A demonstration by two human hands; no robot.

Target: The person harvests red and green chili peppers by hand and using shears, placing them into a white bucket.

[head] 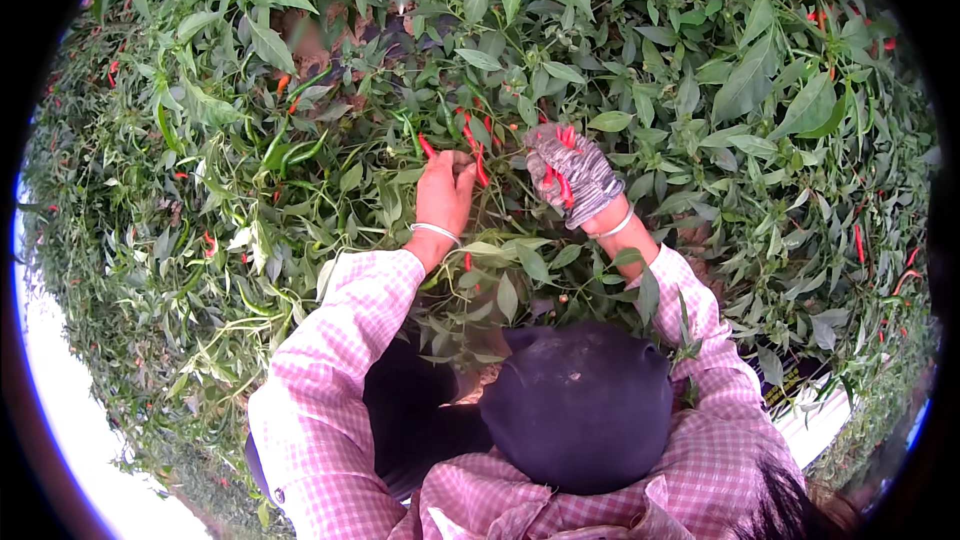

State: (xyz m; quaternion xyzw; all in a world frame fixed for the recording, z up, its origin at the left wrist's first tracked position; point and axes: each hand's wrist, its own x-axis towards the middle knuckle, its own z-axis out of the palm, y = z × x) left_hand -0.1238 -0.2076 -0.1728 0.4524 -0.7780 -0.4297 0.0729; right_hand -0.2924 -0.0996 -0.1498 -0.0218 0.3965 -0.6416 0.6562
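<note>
Bare, with a thin bangle at the wrist, my left hand [444, 195] has its thumb and index finger at a red chili pepper [427, 145] among the plants. Another red chili [481, 167] hangs just right of its fingertips. To the right, my right hand [574, 172] wears a grey striped knit glove and is curled around several picked red chilies [564, 187], whose ends stick out between the fingers. Green chilies [448, 117] hang just above my left hand.
Dense leafy chili plants surround both hands. More green chilies [306, 153] hang at the left, and red ones [859, 244] at the right. My knee in dark cloth [581, 405] is below my hands. A white object [817, 424] with a dark printed part lies at lower right.
</note>
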